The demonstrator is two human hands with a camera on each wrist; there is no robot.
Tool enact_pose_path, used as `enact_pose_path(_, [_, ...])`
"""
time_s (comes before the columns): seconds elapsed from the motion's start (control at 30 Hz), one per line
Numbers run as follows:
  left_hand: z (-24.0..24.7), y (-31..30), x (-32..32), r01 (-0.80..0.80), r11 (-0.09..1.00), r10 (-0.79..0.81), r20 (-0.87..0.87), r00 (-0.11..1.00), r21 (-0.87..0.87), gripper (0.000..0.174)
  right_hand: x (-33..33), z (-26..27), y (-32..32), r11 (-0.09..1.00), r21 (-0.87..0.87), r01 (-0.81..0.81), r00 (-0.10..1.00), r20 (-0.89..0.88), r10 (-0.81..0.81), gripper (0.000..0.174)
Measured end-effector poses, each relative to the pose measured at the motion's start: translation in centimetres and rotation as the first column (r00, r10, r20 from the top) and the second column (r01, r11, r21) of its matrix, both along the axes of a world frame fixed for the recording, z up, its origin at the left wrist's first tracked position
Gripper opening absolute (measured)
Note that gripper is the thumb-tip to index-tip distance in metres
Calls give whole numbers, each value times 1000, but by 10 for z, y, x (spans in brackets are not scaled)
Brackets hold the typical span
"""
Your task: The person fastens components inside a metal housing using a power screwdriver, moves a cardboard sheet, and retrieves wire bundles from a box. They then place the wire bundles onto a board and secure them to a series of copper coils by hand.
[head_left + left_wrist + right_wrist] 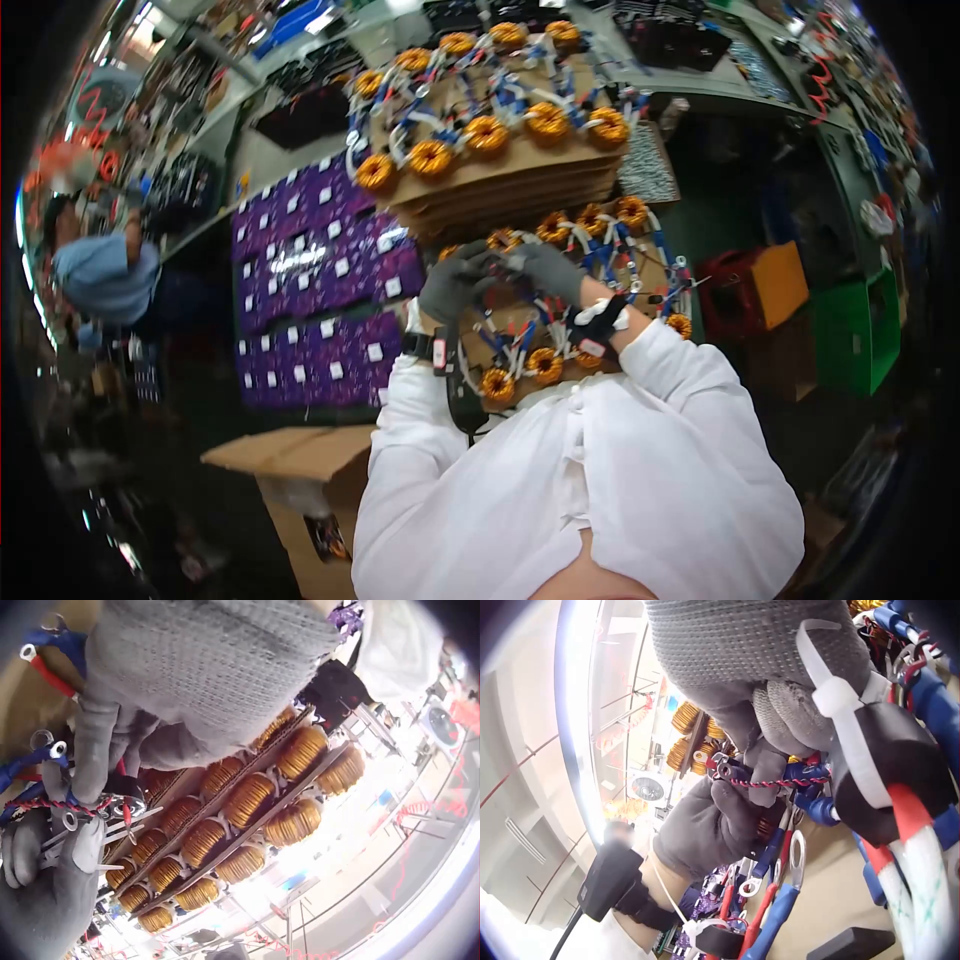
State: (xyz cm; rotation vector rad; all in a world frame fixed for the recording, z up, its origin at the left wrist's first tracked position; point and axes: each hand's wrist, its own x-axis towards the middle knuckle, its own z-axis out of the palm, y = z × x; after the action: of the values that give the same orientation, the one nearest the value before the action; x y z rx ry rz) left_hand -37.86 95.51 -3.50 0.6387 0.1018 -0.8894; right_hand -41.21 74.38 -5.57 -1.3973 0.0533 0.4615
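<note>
Twisted red-and-blue wire (776,782) sits between your two gloved hands, just above the cardboard tray (512,318) of copper coils (545,363). Your left hand (455,285) pinches it near a ring terminal (721,769), and your right hand (547,270) curls its fingers (767,766) over it close beside. More loaded trays (500,190) are stacked just beyond.

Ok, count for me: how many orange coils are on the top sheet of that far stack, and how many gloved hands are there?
Coils on the top sheet: 10
Gloved hands, left hand and right hand, both pinching the twisted wire: 2
Total: 12
</note>
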Motion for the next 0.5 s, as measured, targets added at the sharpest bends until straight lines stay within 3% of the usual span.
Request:
enact_pose_path(0.03, [7,2,-7,1,995,-16,160,987,96,59,4,-26,-2,994,112,-20,997,-70,28,20])
enact_pose_path(0.1, [9,4,-17,-65,934,-114,466,878,350,63,0,-3,-1,999,23,-25,999,-45,26,22])
enact_pose_path(0.13, [8,4,-23,-142,863,-201,587,784,485,65,-2,0,-1,1000,-12,-25,999,-29,25,23])
enact_pose_path(0.17, [23,-1,-28,-191,711,-366,589,721,677,62,-2,-8,-1,1000,-2,-13,996,-83,12,23])
enact_pose_path(0.2, [18,-1,-25,-295,610,-542,659,522,735,53,0,-14,-1,1000,1,3,992,-130,-3,24])
enact_pose_path(0.23, [18,-3,-25,-394,555,-614,680,401,733,48,0,0,-2,994,-106,-16,996,-90,6,23])
enact_pose_path(0.27, [19,-4,-26,-495,504,-682,677,276,708,42,-2,0,-2,994,-108,-23,995,-97,12,23])
enact_pose_path(0.4, [17,-8,-20,-512,457,-631,671,390,728,37,2,0,-6,996,79,39,986,-164,-26,18])
enact_pose_path(0.47, [36,-26,-19,-312,382,-466,473,748,870,34,-2,28,-9,995,48,93,974,-210,-81,18])
enact_pose_path(0.5, [8,-27,-15,-313,481,-349,506,789,819,38,-2,32,-9,988,39,152,962,-235,-139,17])
